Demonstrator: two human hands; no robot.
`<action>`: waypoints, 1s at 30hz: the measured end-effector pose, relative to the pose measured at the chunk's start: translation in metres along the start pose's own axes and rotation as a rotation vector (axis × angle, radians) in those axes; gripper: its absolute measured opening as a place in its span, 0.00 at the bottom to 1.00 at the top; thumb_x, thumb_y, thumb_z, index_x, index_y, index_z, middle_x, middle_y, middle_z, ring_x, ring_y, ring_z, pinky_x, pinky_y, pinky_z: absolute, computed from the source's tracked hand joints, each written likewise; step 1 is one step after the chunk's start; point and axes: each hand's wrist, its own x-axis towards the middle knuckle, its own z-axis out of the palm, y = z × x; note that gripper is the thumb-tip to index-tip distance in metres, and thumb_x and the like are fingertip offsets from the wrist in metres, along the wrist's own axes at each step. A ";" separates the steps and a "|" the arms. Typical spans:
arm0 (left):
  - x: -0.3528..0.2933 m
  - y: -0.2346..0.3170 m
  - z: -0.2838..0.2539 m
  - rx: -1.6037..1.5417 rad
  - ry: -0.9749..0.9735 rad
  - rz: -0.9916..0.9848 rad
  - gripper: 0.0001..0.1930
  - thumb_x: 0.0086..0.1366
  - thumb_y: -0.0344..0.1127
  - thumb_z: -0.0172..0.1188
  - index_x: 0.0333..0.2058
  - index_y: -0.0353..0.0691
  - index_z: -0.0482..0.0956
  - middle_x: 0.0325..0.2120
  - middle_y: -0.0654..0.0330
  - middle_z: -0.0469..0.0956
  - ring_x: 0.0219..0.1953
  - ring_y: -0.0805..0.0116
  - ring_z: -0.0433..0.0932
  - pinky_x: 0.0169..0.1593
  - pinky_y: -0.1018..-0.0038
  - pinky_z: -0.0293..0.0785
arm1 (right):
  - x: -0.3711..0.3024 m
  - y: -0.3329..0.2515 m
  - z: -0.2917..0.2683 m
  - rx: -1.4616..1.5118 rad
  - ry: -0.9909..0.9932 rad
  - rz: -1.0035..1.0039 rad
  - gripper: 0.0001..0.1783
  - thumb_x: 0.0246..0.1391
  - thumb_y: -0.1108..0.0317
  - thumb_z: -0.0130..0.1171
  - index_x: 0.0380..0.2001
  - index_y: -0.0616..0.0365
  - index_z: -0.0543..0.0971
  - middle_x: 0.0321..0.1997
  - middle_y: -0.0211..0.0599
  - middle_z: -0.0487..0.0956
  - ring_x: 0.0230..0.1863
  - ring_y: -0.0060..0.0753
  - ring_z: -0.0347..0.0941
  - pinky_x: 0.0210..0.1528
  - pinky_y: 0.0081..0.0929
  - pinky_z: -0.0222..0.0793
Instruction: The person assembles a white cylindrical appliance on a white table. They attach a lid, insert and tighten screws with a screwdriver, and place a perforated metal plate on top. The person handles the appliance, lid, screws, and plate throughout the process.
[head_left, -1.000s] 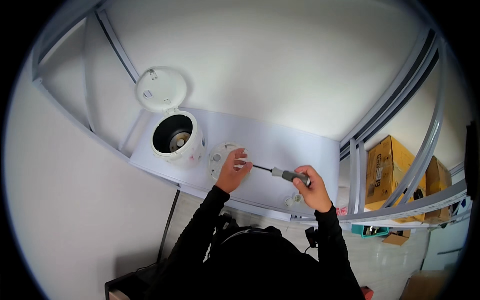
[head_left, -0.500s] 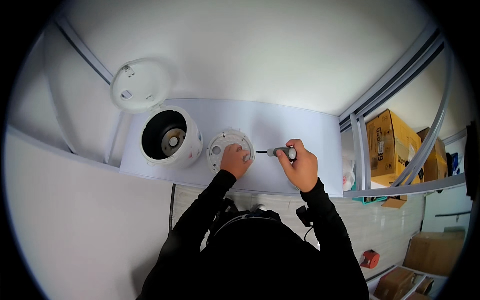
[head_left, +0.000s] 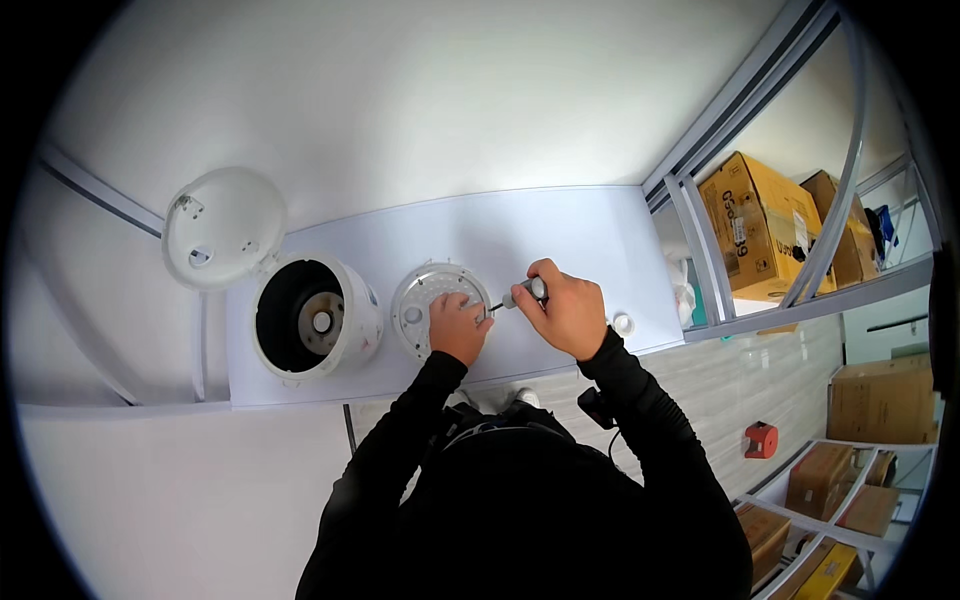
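A round white plate (head_left: 408,290) with holes and a raised rim lies on the table. My left hand (head_left: 458,330) is on its right part, fingers bent and holding it against the tabletop. In my right hand (head_left: 572,316) is a grey-handled screwdriver (head_left: 527,294), its shaft slanting down to the plate's right rim beside my left fingertips. Whether a screw sits under the tip is too small to tell. Left of the plate stands a white rice cooker (head_left: 358,325) with its lid (head_left: 232,228) swung up and a dark inside.
The pale table (head_left: 330,230) meets a white wall at the back. A small white round piece (head_left: 623,324) sits near its right end. Beyond are a metal frame (head_left: 705,250) and a yellow-brown carton (head_left: 750,235). On the floor stands a red object (head_left: 760,440).
The screwdriver has moved left and its tip has come to the plate's rim, with the handle now tilted up. My left hand stays on the plate. The whole view has shifted.
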 end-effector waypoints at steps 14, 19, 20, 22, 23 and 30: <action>0.003 0.010 -0.011 0.000 -0.035 -0.065 0.14 0.54 0.43 0.73 0.40 0.49 0.89 0.49 0.59 0.78 0.59 0.48 0.67 0.62 0.55 0.67 | 0.010 -0.004 0.010 -0.097 0.037 -0.087 0.20 0.56 0.50 0.70 0.31 0.55 0.77 0.15 0.33 0.75 0.15 0.41 0.74 0.20 0.34 0.67; 0.004 0.008 -0.007 0.037 -0.031 -0.007 0.14 0.53 0.44 0.73 0.39 0.49 0.88 0.48 0.58 0.78 0.57 0.48 0.68 0.60 0.55 0.69 | 0.025 -0.009 0.007 -0.279 0.102 -0.124 0.29 0.54 0.40 0.68 0.18 0.54 0.74 0.15 0.34 0.71 0.13 0.41 0.71 0.16 0.34 0.64; 0.005 0.008 -0.008 0.040 -0.039 -0.010 0.14 0.53 0.44 0.74 0.38 0.49 0.88 0.48 0.58 0.78 0.57 0.48 0.68 0.60 0.56 0.69 | 0.026 -0.013 0.008 -0.360 0.101 -0.094 0.31 0.54 0.37 0.65 0.17 0.54 0.74 0.15 0.36 0.71 0.12 0.40 0.71 0.15 0.35 0.61; 0.006 0.005 -0.008 0.066 -0.053 -0.036 0.14 0.53 0.45 0.73 0.36 0.48 0.87 0.47 0.58 0.79 0.56 0.48 0.69 0.59 0.56 0.69 | 0.030 -0.021 0.012 -0.362 0.054 -0.066 0.29 0.54 0.39 0.65 0.20 0.56 0.75 0.17 0.39 0.72 0.13 0.44 0.70 0.16 0.38 0.62; 0.007 0.003 -0.007 0.071 -0.056 -0.048 0.13 0.54 0.45 0.73 0.36 0.47 0.86 0.47 0.58 0.79 0.55 0.48 0.69 0.59 0.56 0.70 | 0.032 -0.029 0.008 -0.364 -0.006 -0.048 0.27 0.54 0.42 0.67 0.24 0.56 0.76 0.20 0.40 0.73 0.15 0.45 0.71 0.17 0.39 0.63; 0.016 -0.019 0.019 0.157 -0.080 0.031 0.14 0.55 0.49 0.71 0.35 0.47 0.87 0.47 0.58 0.79 0.54 0.48 0.70 0.57 0.54 0.71 | 0.027 -0.017 0.022 -0.183 0.062 -0.219 0.23 0.50 0.52 0.69 0.39 0.56 0.73 0.31 0.40 0.75 0.25 0.43 0.76 0.22 0.40 0.68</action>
